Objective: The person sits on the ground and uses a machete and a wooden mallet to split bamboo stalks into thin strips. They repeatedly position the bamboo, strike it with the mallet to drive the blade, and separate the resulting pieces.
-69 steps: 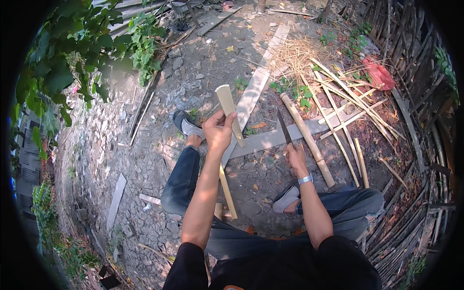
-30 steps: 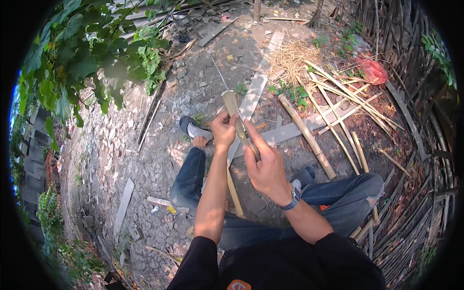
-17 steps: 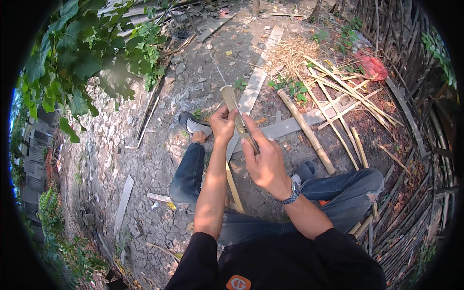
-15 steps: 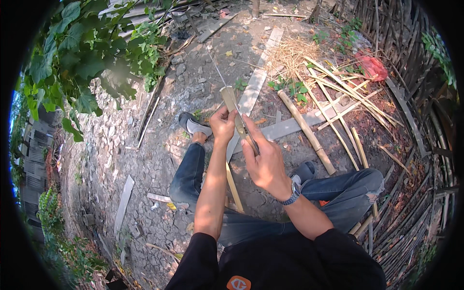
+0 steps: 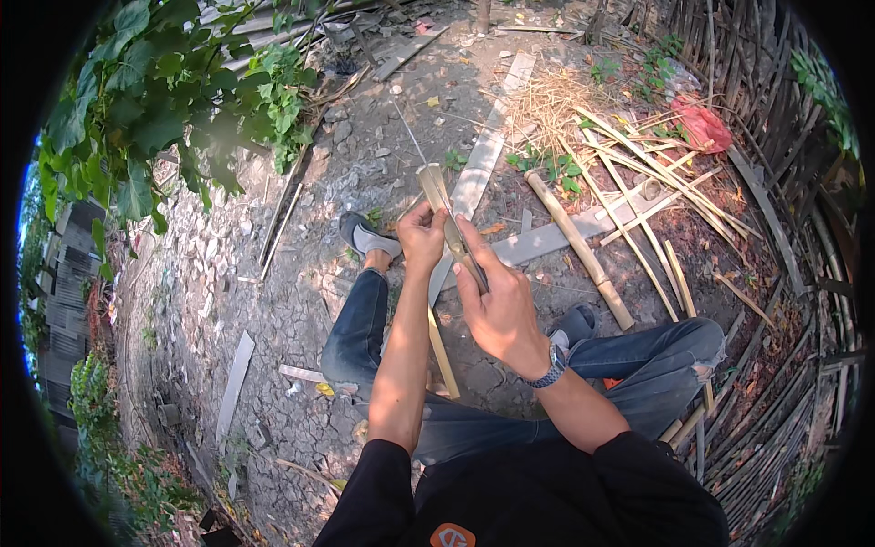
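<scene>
The right hand [image 5: 497,305] has left the ground and joined the left hand [image 5: 421,239], both now pinching the upright bamboo strip [image 5: 439,205], ready for working it.

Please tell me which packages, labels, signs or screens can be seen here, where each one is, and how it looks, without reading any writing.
Red bag: crumpled, lying on the ground at the far right, near the woven fence.
Orange badge: small rounded patch on the chest of the black shirt, at the bottom edge.
Wristwatch: on the right wrist; its face is not visible.
No signs or screens.
</scene>
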Action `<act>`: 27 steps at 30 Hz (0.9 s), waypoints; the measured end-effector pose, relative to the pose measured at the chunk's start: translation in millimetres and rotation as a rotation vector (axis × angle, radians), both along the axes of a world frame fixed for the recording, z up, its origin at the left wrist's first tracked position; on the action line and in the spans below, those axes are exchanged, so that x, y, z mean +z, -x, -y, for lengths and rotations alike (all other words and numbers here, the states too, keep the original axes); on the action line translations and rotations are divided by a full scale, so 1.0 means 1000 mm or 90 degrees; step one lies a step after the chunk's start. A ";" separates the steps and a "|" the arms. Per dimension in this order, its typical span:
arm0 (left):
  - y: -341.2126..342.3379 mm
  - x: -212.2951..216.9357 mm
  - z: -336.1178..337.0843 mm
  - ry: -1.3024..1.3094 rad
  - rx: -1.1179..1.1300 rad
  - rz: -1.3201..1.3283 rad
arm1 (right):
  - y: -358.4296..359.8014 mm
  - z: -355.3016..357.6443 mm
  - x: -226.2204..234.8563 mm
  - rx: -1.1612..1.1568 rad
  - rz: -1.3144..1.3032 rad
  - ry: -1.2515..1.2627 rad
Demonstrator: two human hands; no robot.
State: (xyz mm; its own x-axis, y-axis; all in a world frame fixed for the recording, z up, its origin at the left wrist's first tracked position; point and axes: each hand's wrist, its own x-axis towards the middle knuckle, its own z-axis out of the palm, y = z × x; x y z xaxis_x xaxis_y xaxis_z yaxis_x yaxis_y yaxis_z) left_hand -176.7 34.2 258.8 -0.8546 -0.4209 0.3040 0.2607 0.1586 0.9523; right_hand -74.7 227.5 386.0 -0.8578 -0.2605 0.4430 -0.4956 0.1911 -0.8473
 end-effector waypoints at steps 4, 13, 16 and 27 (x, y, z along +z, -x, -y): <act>-0.004 0.003 0.002 0.022 0.016 0.008 | -0.005 -0.003 0.012 0.029 0.087 -0.035; -0.053 0.034 -0.028 0.145 0.257 -0.060 | -0.004 0.008 0.015 0.060 0.110 -0.069; -0.102 0.040 -0.035 -0.212 0.043 -0.019 | -0.007 0.014 0.004 0.075 0.064 -0.005; -0.163 0.085 -0.094 -0.341 -0.140 0.070 | -0.012 0.018 -0.007 0.093 0.112 0.079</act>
State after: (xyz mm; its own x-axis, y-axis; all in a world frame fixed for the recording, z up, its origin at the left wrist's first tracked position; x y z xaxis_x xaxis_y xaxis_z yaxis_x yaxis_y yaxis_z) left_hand -13.8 128.6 343.4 -0.9537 -0.3007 0.0024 0.1279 -0.3985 0.9082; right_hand -62.3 209.5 378.8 -0.8820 -0.3404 0.3260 -0.3526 0.0176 -0.9356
